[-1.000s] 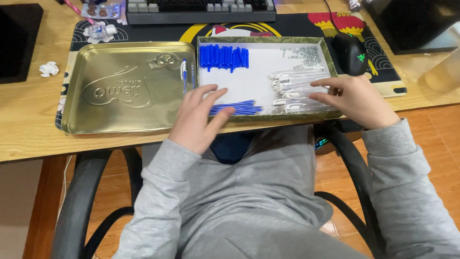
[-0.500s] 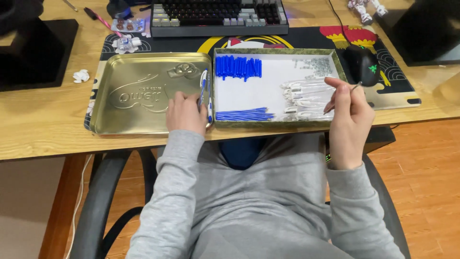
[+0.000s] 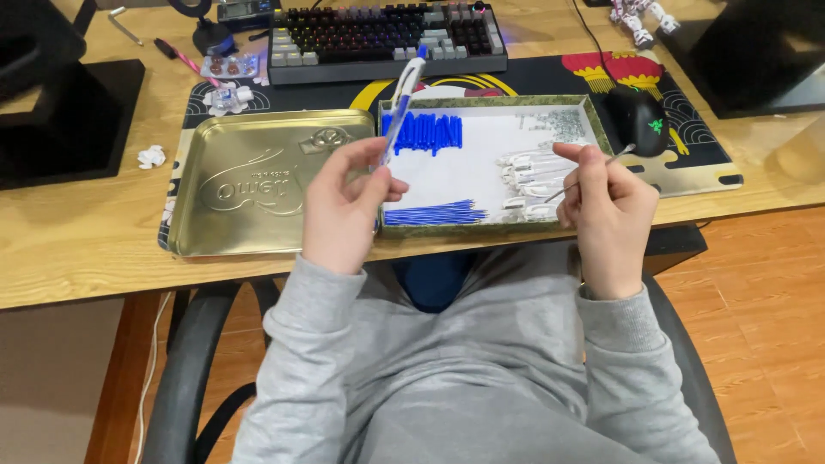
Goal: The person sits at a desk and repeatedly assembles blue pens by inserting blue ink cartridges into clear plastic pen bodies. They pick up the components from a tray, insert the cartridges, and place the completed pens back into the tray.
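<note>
My left hand (image 3: 344,206) is raised above the desk edge and holds a white and blue pen (image 3: 402,101) by its lower end, tip pointing up and away. My right hand (image 3: 606,210) pinches a thin metal spring or rod (image 3: 593,172) between thumb and fingers. Between the hands lies an open tin box (image 3: 593,116) lined white. It holds a row of blue pen caps (image 3: 430,131), a bundle of blue refills (image 3: 434,212), clear pen barrels (image 3: 528,172) and a heap of small springs (image 3: 563,125).
A gold tin lid (image 3: 258,185) lies left of the box. Behind are a keyboard (image 3: 387,39), a black mouse (image 3: 634,120) on a desk mat, small figures and a blister pack. Dark monitor stands sit at both back corners. Chair armrests flank my lap.
My left hand has lifted off the lid's edge and now holds a pen up. My right hand has come slightly nearer with a thin metal piece.
</note>
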